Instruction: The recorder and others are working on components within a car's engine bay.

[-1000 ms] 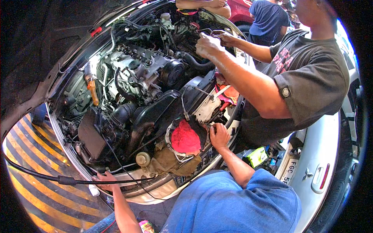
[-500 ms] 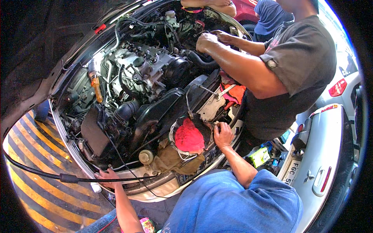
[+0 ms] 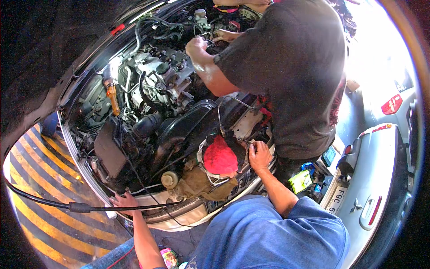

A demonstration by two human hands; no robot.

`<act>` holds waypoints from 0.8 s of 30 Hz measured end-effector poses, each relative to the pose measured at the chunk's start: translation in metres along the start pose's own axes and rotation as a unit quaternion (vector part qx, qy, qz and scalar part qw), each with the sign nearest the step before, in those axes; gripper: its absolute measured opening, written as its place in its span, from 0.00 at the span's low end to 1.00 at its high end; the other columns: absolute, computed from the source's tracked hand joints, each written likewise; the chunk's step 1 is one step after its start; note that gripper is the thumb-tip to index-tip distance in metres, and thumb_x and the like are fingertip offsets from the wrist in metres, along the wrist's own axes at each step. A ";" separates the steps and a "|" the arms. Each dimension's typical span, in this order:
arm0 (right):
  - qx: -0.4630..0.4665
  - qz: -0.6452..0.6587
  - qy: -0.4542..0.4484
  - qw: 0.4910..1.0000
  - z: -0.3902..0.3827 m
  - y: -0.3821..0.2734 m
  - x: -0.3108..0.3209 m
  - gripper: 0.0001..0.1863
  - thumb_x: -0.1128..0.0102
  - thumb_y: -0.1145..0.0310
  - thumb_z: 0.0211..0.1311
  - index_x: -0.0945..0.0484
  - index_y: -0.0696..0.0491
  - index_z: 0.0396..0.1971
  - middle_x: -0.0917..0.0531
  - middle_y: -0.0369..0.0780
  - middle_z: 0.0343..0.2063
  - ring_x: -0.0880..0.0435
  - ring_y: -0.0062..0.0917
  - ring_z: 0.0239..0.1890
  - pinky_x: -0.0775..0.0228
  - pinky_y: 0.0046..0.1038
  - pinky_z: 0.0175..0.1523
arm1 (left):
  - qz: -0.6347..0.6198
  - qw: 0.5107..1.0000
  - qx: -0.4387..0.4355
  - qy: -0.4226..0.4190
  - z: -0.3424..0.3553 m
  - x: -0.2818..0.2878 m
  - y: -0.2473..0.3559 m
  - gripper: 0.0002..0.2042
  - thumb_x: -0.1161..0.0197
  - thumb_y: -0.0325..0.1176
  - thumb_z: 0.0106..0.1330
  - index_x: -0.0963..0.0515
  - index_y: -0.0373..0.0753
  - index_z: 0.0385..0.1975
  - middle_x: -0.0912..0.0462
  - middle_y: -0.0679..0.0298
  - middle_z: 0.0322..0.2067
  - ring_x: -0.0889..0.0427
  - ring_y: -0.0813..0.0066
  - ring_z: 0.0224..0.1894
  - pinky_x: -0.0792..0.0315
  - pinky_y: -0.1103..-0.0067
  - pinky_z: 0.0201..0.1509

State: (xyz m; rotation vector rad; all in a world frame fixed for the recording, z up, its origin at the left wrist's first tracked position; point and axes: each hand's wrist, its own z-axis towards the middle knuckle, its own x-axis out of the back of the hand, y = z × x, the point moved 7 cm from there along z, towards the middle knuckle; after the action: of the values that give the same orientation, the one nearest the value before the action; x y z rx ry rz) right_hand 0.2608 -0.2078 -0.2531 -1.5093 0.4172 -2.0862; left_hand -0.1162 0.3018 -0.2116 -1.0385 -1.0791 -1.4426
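Observation:
My left hand (image 3: 124, 201) rests on the front corner edge of the open engine bay, fingers apart, beside the black prop cable (image 3: 94, 208). My right hand (image 3: 260, 156) is curled over the car's front panel (image 3: 247, 125), to the right of a bundled red cloth (image 3: 219, 157). The undersides of its fingers are hidden. A brown rag (image 3: 201, 184) lies just left of the red cloth, near a round pale cap (image 3: 169, 180). Beyond my hands is the exposed engine (image 3: 163, 71), with hoses and a black shroud (image 3: 188, 121) around it.
A co-worker in a dark shirt (image 3: 295, 67) leans in from the right, both hands (image 3: 197, 46) over the far engine side. An orange work lamp (image 3: 111, 96) hangs at the left. Overhead is the raised hood (image 3: 36, 62). A silver vehicle (image 3: 369, 179) stands behind at right.
The co-worker has leaned further left over the engine, hands moving left and covering the orange-red cloth at right. Both my hands stay in place.

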 end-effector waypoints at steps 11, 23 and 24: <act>-0.023 -0.004 -0.013 1.000 -0.001 0.001 -0.002 0.10 0.41 0.60 0.63 0.22 0.50 0.36 0.19 0.42 0.34 0.20 0.41 0.41 0.29 0.43 0.44 | 0.012 0.999 -0.015 0.032 0.006 -0.020 -0.013 0.25 0.38 0.41 0.64 0.27 0.37 0.61 0.36 0.42 0.67 0.39 0.46 0.70 0.45 0.59 0.73; 0.000 -0.003 0.007 1.000 0.003 -0.004 -0.001 0.09 0.40 0.62 0.63 0.22 0.52 0.34 0.18 0.42 0.33 0.19 0.40 0.38 0.29 0.40 0.43 | 0.010 0.998 -0.026 0.052 0.008 -0.022 -0.015 0.26 0.37 0.39 0.63 0.27 0.37 0.60 0.39 0.46 0.70 0.39 0.45 0.69 0.47 0.57 0.74; 0.001 -0.003 0.001 1.000 0.003 -0.004 -0.001 0.09 0.41 0.62 0.63 0.22 0.52 0.34 0.18 0.42 0.33 0.19 0.40 0.38 0.29 0.40 0.43 | 0.012 0.999 -0.020 0.048 0.006 -0.018 -0.012 0.26 0.37 0.39 0.63 0.27 0.37 0.60 0.39 0.46 0.70 0.39 0.46 0.69 0.46 0.57 0.74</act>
State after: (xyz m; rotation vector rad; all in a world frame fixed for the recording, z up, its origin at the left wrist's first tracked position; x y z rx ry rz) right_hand 0.2630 -0.2040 -0.2505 -1.5090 0.4117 -2.0936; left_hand -0.1260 0.3131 -0.2288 -0.9960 -0.9703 -1.4850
